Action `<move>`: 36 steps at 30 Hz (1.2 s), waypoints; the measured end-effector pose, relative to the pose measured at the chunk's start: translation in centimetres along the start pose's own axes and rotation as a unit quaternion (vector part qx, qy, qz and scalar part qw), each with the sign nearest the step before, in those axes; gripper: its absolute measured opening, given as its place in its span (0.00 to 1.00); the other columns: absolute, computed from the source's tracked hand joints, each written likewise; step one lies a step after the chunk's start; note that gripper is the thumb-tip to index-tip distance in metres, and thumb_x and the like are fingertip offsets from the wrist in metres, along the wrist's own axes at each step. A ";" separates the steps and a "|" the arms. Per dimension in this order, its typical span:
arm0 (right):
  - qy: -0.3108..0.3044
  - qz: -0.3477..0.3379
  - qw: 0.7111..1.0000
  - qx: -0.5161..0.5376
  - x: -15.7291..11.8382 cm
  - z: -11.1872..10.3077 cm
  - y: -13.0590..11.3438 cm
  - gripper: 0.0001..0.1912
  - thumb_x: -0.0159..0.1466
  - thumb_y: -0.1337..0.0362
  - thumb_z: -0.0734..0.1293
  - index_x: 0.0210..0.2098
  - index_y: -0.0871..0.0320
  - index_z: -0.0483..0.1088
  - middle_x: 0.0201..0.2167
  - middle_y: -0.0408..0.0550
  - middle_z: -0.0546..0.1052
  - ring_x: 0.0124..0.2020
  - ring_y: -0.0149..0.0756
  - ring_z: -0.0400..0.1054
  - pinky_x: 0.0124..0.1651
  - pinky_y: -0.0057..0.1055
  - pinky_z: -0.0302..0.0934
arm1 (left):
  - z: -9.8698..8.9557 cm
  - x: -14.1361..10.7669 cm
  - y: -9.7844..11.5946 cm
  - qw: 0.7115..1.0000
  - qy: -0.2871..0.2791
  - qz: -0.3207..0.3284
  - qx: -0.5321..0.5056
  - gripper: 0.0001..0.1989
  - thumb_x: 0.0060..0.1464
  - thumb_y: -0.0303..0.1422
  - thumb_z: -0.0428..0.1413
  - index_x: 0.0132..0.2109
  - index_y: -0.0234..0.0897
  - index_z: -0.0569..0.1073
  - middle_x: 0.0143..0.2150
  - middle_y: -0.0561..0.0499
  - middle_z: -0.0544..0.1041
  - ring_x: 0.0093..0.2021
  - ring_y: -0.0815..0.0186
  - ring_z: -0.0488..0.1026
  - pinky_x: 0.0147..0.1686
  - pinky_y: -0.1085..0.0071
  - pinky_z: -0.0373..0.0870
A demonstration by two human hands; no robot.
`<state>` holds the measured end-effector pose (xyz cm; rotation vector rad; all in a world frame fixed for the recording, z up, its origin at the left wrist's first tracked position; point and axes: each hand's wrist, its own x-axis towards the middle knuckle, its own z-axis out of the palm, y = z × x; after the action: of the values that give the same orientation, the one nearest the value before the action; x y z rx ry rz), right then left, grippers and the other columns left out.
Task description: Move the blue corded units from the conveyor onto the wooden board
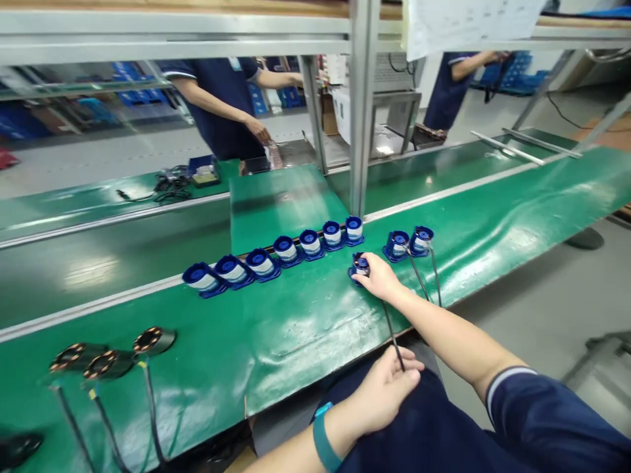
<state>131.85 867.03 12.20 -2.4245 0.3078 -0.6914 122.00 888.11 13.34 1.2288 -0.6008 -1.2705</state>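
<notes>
The green bench [305, 309] ran across the whole frame, from lower left to upper right. Along its far edge, left of centre, stood a row of seven blue housings [284, 249] with pale bands. Three copper-wound rings [109, 365] lay at lower left, dark cables trailing below them. A pair of cabled blue housings [396, 247] sat right of centre, side by side.

Just left of that pair, the right hand [378, 278] was narrowed around a single blue housing [359, 263], low against the bench and partly hidden by the fingers. Nearer the bottom centre, off the bench edge, the left hand [384, 389] was loosely curled around a black cable [389, 322], which apparently led to that housing.

The step in hand looked like positioning the housing while managing its cable; the next move seemed to call for a steady right-hand grip and slack in the cable.
</notes>
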 end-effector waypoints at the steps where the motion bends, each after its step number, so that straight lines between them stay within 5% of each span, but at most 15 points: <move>1: -0.008 0.000 1.000 -0.008 0.0 -0.1 0.4 0.25 0.59 0.59 0.76 0.51 0.60 0.68 0.48 0.58 0.77 0.49 0.47 0.72 0.56 0.45 0.67 | 0.1 0.4 -0.5 1.000 -0.006 -0.006 0.009 0.39 0.48 0.60 0.64 0.55 0.35 0.65 0.61 0.29 0.72 0.64 0.47 0.70 0.65 0.46 0.63; 7: 0.042 -0.011 0.997 -0.058 2.1 -1.4 5.8 0.29 0.60 0.45 0.71 0.52 0.59 0.70 0.47 0.64 0.77 0.49 0.53 0.72 0.55 0.49 0.67 | -1.3 -0.5 -1.7 0.997 -0.033 -0.011 0.074 0.57 0.42 0.56 0.69 0.71 0.37 0.57 0.74 0.29 0.56 0.73 0.38 0.56 0.69 0.38 0.56; 9: 0.056 -0.030 0.995 -0.076 3.1 -1.6 7.8 0.35 0.61 0.38 0.67 0.53 0.60 0.70 0.48 0.66 0.76 0.51 0.57 0.71 0.57 0.53 0.65 | -2.8 -3.0 -1.0 0.991 0.048 0.031 0.121 0.49 0.49 0.54 0.66 0.71 0.39 0.59 0.74 0.32 0.58 0.73 0.40 0.56 0.70 0.40 0.57; 10: 0.061 -0.042 0.994 -0.084 3.3 -1.7 8.5 0.38 0.61 0.35 0.64 0.54 0.61 0.70 0.48 0.66 0.76 0.52 0.58 0.70 0.57 0.55 0.64 | -3.9 -4.6 -0.6 0.973 0.143 0.078 0.166 0.43 0.54 0.52 0.63 0.70 0.41 0.61 0.73 0.34 0.60 0.73 0.43 0.56 0.71 0.42 0.56; 12: 0.077 -0.066 0.990 -0.100 3.2 -2.1 8.8 0.43 0.62 0.31 0.59 0.55 0.63 0.71 0.49 0.69 0.74 0.56 0.60 0.68 0.59 0.56 0.63 | -6.9 -8.3 0.6 0.852 0.406 0.190 0.271 0.33 0.61 0.46 0.58 0.69 0.42 0.62 0.73 0.36 0.60 0.75 0.49 0.53 0.73 0.45 0.51; 14: 0.112 -0.078 0.983 -0.126 2.9 -2.4 7.6 0.45 0.63 0.30 0.57 0.56 0.65 0.71 0.54 0.74 0.71 0.60 0.62 0.64 0.61 0.56 0.61 | -11.2 -12.2 1.7 0.652 0.637 0.240 0.333 0.31 0.63 0.43 0.55 0.69 0.38 0.60 0.74 0.33 0.56 0.75 0.49 0.53 0.73 0.46 0.50; 15: 0.133 -0.084 0.978 -0.137 2.7 -2.5 6.5 0.44 0.64 0.32 0.58 0.57 0.66 0.70 0.57 0.76 0.69 0.62 0.62 0.62 0.62 0.55 0.59 | -13.5 -14.1 2.1 0.570 0.707 0.232 0.349 0.34 0.61 0.43 0.56 0.69 0.33 0.58 0.73 0.30 0.55 0.74 0.48 0.54 0.73 0.46 0.50; 17: 0.166 -0.104 0.971 -0.136 2.5 -2.1 3.4 0.41 0.66 0.35 0.61 0.58 0.66 0.69 0.62 0.77 0.66 0.65 0.62 0.59 0.64 0.56 0.57 | -18.0 -17.6 2.6 0.503 0.774 0.139 0.359 0.42 0.56 0.46 0.57 0.68 0.23 0.57 0.69 0.22 0.60 0.71 0.42 0.58 0.70 0.43 0.55; 18: 0.166 -0.121 0.972 -0.119 2.5 -1.6 1.5 0.38 0.66 0.38 0.62 0.59 0.66 0.69 0.62 0.75 0.66 0.65 0.61 0.59 0.65 0.56 0.57 | -19.8 -18.9 2.6 0.518 0.779 0.085 0.343 0.42 0.54 0.48 0.56 0.66 0.20 0.59 0.63 0.23 0.68 0.65 0.41 0.67 0.65 0.43 0.63; 20: 0.124 -0.164 0.977 -0.059 2.3 0.1 -2.8 0.34 0.67 0.41 0.64 0.58 0.63 0.69 0.60 0.69 0.70 0.64 0.58 0.62 0.65 0.58 0.59 | -21.9 -20.7 2.4 0.599 0.744 0.011 0.296 0.38 0.53 0.49 0.52 0.61 0.20 0.66 0.44 0.32 0.79 0.44 0.49 0.79 0.47 0.50 0.76; 22: 0.043 -0.195 0.980 0.006 1.9 2.5 -7.4 0.30 0.67 0.44 0.65 0.57 0.61 0.70 0.57 0.65 0.72 0.62 0.55 0.65 0.65 0.58 0.60 | -22.2 -21.1 2.0 0.670 0.698 0.012 0.254 0.35 0.53 0.50 0.49 0.55 0.23 0.71 0.30 0.45 0.77 0.27 0.59 0.74 0.32 0.61 0.74; 26: -0.127 -0.221 0.959 0.123 0.8 7.5 -16.3 0.31 0.68 0.45 0.66 0.61 0.61 0.68 0.64 0.64 0.66 0.67 0.52 0.60 0.68 0.54 0.59 | -18.9 -19.4 1.7 0.728 0.648 0.098 0.201 0.33 0.54 0.51 0.52 0.56 0.26 0.71 0.28 0.53 0.74 0.20 0.68 0.67 0.23 0.69 0.67; 30: -0.302 -0.247 0.900 0.193 -0.1 11.3 -23.0 0.35 0.67 0.47 0.68 0.65 0.60 0.64 0.65 0.64 0.63 0.65 0.49 0.63 0.66 0.47 0.62 | -14.8 -17.3 1.2 0.775 0.591 0.107 0.196 0.31 0.58 0.51 0.53 0.56 0.29 0.73 0.29 0.51 0.76 0.18 0.70 0.66 0.21 0.71 0.65; 33: -0.396 -0.280 0.864 0.137 -0.4 12.9 -25.7 0.36 0.60 0.49 0.75 0.62 0.59 0.68 0.59 0.61 0.68 0.62 0.51 0.65 0.60 0.45 0.65 | -12.3 -15.9 0.2 0.798 0.552 0.100 0.218 0.27 0.62 0.49 0.50 0.56 0.31 0.74 0.30 0.50 0.76 0.18 0.72 0.65 0.20 0.72 0.63; 36: -0.414 -0.312 0.855 0.015 -1.0 13.0 -26.4 0.26 0.60 0.56 0.77 0.54 0.59 0.72 0.52 0.59 0.72 0.54 0.51 0.71 0.51 0.41 0.67 | -10.1 -14.5 -0.9 0.825 0.506 0.097 0.233 0.24 0.65 0.46 0.47 0.55 0.33 0.74 0.32 0.50 0.76 0.18 0.73 0.65 0.20 0.73 0.63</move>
<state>139.54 894.69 18.64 -2.5229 -0.8579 0.1673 126.71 905.20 13.37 1.9554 -0.2168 -0.1544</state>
